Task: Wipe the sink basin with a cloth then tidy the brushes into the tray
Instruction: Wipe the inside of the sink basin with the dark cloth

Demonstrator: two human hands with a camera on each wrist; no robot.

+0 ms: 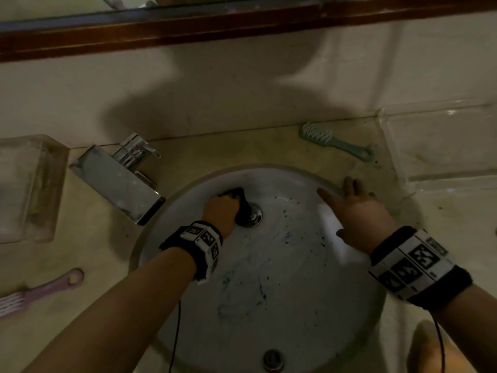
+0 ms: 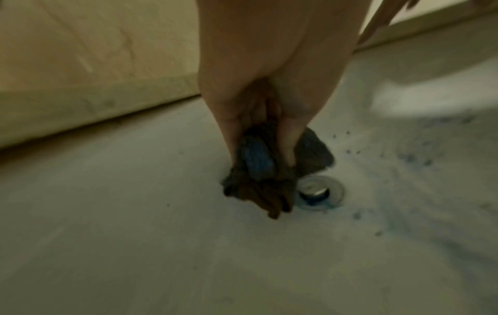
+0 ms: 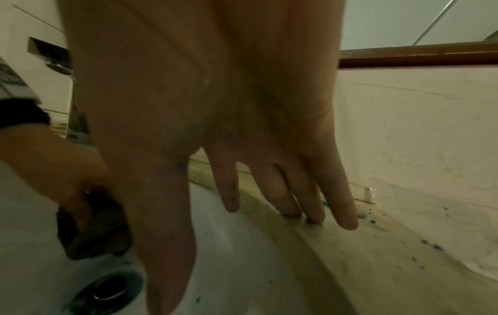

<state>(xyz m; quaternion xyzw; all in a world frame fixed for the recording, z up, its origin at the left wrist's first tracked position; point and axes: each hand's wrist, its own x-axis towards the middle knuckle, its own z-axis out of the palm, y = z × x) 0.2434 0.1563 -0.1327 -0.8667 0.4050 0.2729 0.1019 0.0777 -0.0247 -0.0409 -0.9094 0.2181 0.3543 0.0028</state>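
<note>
My left hand (image 1: 219, 208) grips a bunched dark cloth (image 1: 236, 196) (image 2: 258, 164) and presses it on the white sink basin (image 1: 269, 265) just left of the metal drain (image 1: 254, 214) (image 2: 318, 189). Blue smears and specks mark the basin floor. My right hand (image 1: 357, 208) (image 3: 269, 191) is spread flat, fingertips resting on the basin's right rim and holding nothing. A green brush (image 1: 333, 141) lies on the counter behind the basin. A pink brush (image 1: 40, 292) lies on the counter at the left. A clear tray (image 1: 441, 146) sits at the right.
A chrome faucet (image 1: 121, 179) juts over the basin's left rim. A clear soap dish (image 1: 27, 187) stands at far left. A wood-framed mirror (image 1: 242, 25) runs along the wall above. An overflow hole (image 1: 273, 359) sits at the basin's near edge.
</note>
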